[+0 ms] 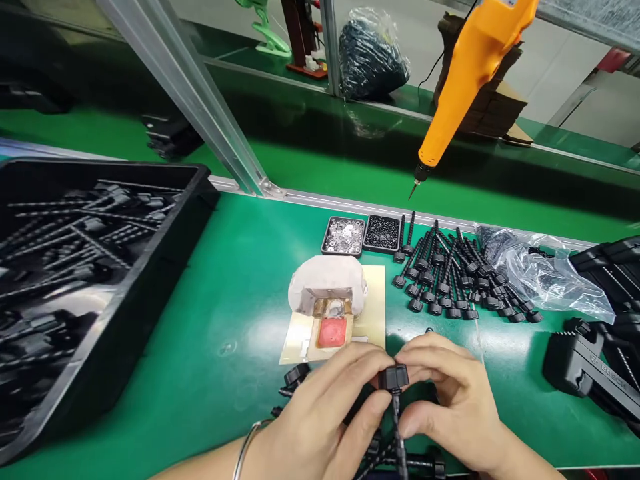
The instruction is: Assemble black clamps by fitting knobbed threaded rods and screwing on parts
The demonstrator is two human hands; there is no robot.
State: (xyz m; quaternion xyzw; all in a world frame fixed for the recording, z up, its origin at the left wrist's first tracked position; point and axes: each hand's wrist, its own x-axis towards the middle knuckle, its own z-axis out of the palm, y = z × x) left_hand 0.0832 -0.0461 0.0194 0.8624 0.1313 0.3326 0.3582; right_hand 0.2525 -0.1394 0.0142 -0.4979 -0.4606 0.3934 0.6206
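Both my hands meet low in the middle of the view around one black threaded rod with a knob head (394, 380). My left hand (325, 413) pinches the knob from the left; a thin bangle circles its wrist. My right hand (450, 400) closes on it from the right with curled fingers. The rod's shaft runs down between my thumbs. More black rods (400, 460) lie under my hands. Just beyond my fingers sits a taped fixture (327, 287) with a red pad (332, 331), on a pale card.
An orange electric screwdriver (470, 73) hangs above the green bench. Two small trays hold silver washers (344, 235) and black parts (382, 233). A heap of knobbed rods (455, 280), a plastic bag (545, 273) and black clamps (590, 367) lie right. A big black bin (125, 293) stands left.
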